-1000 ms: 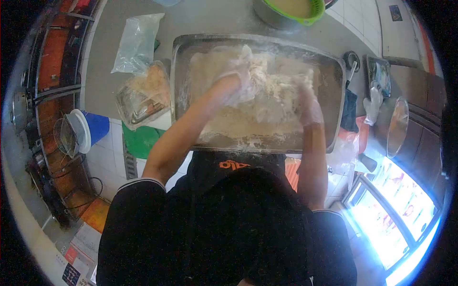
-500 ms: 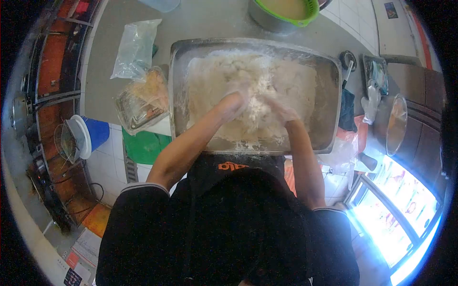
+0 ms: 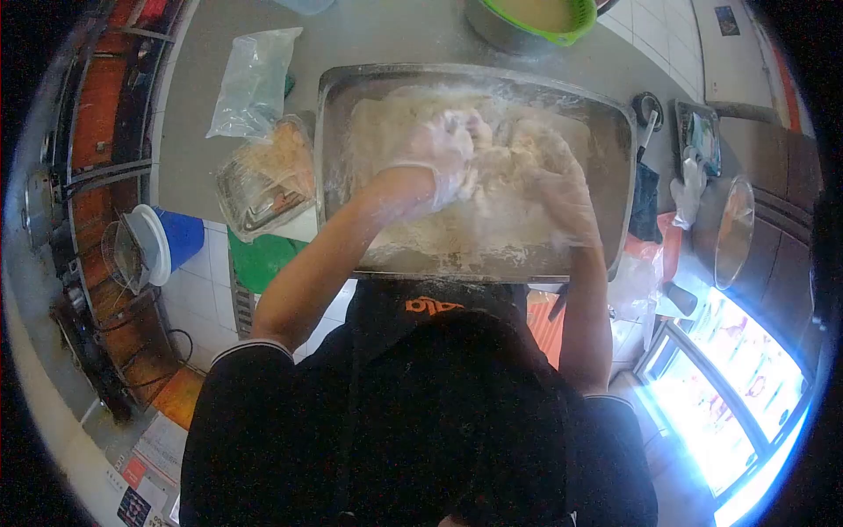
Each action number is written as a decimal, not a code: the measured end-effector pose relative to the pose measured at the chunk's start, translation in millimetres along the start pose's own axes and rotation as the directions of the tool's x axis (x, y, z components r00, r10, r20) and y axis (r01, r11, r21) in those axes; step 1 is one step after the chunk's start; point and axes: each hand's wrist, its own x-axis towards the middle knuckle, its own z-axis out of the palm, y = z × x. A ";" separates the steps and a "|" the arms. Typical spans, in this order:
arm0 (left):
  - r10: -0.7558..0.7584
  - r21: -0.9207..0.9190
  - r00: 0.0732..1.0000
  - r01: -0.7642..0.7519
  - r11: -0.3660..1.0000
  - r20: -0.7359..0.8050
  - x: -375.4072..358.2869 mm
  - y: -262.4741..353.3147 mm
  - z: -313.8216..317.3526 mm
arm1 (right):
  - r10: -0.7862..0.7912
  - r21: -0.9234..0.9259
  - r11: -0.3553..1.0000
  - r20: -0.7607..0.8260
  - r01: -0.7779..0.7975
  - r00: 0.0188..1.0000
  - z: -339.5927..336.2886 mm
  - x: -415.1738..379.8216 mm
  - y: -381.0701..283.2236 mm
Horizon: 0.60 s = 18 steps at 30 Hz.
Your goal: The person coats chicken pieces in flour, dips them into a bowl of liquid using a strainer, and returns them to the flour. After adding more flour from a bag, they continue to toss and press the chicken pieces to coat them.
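A large metal tray (image 3: 474,72) holds a wide layer of pale flour (image 3: 413,239). My left hand (image 3: 443,149), in a clear, flour-dusted glove, is over the middle of the flour with its fingers curled around a floury clump. To its right is my right hand (image 3: 555,176), also gloved and blurred by motion; its fingers point up into the flour, and whether they hold anything is not clear. Whitish lumps (image 3: 492,171) lie between the two hands.
A clear plastic bag (image 3: 255,83) and a clear container with shredded yellowish food (image 3: 268,176) lie left of the tray. Behind it stands a green-rimmed bowl (image 3: 562,37). A black-handled tool (image 3: 648,114), a metal bowl (image 3: 734,233) and a wrapped tray (image 3: 698,136) are on the right.
Both hands have moved up and away from the tray's near edge. The left fingers have curled around a clump. The heap of white flour in the middle has been disturbed.
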 end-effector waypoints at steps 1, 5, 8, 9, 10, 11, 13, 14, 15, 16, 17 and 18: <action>0.080 0.065 0.994 -0.075 0.995 -0.071 -0.6 -3.8 -0.8 | -0.082 -0.222 0.973 -0.071 0.064 0.994 -1.1 2.5 1.2; 0.324 0.349 0.911 -0.226 0.909 -0.254 30.9 -48.7 -10.9 | -0.111 -0.549 0.835 -0.097 0.040 0.989 13.8 15.2 -2.8; 0.253 0.630 0.924 -0.018 0.776 -0.285 40.3 -62.4 -11.5 | -0.282 -0.837 0.484 0.128 0.257 0.951 64.7 27.6 67.1; 0.197 0.718 0.936 0.077 0.692 -0.291 39.1 -62.2 -9.3 | -0.336 -0.857 0.414 0.170 0.308 0.926 79.9 23.8 72.9; 0.150 0.686 0.943 0.101 0.721 -0.296 28.8 -62.7 -7.8 | -0.160 -0.799 0.540 0.211 0.264 0.964 81.9 23.3 67.6; 0.092 0.592 0.957 0.093 0.800 -0.275 17.1 -62.4 -4.7 | 0.015 -0.735 0.650 0.264 0.192 0.964 80.1 23.3 61.5; -0.106 -0.027 0.987 0.103 0.994 -0.121 -7.5 -57.1 0.5 | 0.060 -0.666 0.739 0.212 0.100 0.975 72.6 14.6 41.3; -0.185 -0.349 0.983 0.173 0.921 -0.002 -14.1 -56.0 2.8 | 0.075 -0.626 0.776 0.215 0.078 0.974 72.7 8.4 30.9; -0.215 -0.514 0.971 0.237 0.824 0.103 -14.6 -59.7 3.1 | 0.090 -0.583 0.810 0.217 0.055 0.972 72.7 1.8 20.5; -0.135 -0.556 0.966 0.237 0.796 0.219 1.1 -82.5 0.2 | 0.099 -0.537 0.843 0.235 0.044 0.967 74.5 -10.1 12.4; -0.052 -0.594 0.942 0.250 0.765 0.330 16.6 -105.1 -2.6 | 0.056 -0.563 0.821 0.244 0.094 0.968 76.3 -22.0 5.8; 0.046 -0.624 0.902 0.260 0.737 0.430 27.6 -119.8 -5.6 | 0.014 -0.589 0.796 0.253 0.142 0.967 78.1 -33.7 -0.9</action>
